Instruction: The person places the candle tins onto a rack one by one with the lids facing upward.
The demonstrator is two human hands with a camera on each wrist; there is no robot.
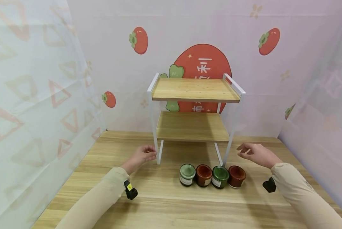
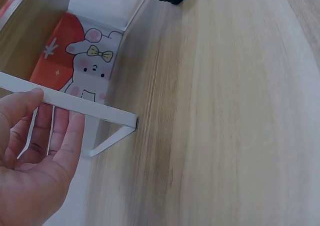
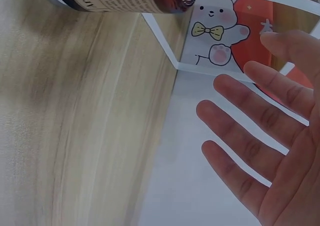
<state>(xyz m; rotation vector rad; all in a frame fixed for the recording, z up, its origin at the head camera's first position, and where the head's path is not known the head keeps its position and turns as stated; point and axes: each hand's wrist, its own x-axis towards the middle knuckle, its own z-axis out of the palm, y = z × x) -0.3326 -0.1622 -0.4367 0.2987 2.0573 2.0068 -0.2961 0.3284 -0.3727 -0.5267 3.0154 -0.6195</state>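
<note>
A small shelf rack (image 1: 195, 89) with two wooden boards and white metal legs stands on the table. My left hand (image 1: 143, 156) pinches its front left leg (image 2: 95, 109) low down, thumb on one side and fingers on the other, as the left wrist view shows. To the right of the rack, my right hand (image 1: 258, 154) is held apart from it with spread fingers (image 3: 235, 126) and nothing in them. In front of the rack sits a row of glass jars: pale green (image 1: 187, 174), red-brown (image 1: 203, 175), dark green (image 1: 220, 176) and dark red (image 1: 236, 176).
The wooden table (image 1: 159, 206) runs back to a cloth backdrop (image 1: 116, 63) printed with red fruit. Cloth walls (image 1: 30, 95) close in both sides. The jars stand close together near the rack's right front leg (image 1: 231, 140).
</note>
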